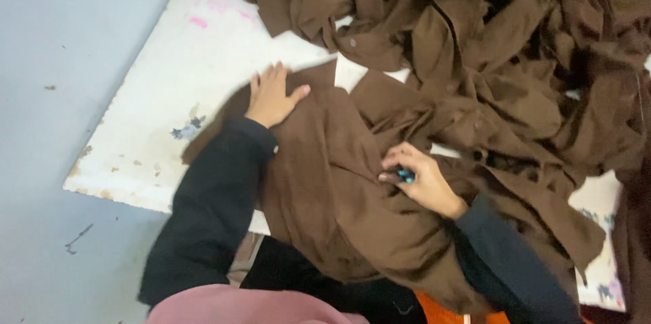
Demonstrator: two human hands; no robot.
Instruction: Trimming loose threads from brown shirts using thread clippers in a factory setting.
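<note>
My left hand [270, 97] lies flat and open on a brown garment [325, 181]; my right hand [424, 180] pinches a small blue tool [405, 175] against it. A heap of brown garments [502, 46] on the white sheet [169, 113] looks still untouched.

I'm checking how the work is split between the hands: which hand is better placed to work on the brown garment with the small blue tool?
The right hand, probably: it already pinches the small blue tool against the brown garment. The left hand lies flat on the cloth, pinning it to the white board.

Left hand [271, 99] flat on brown garment [332, 181]
</note>
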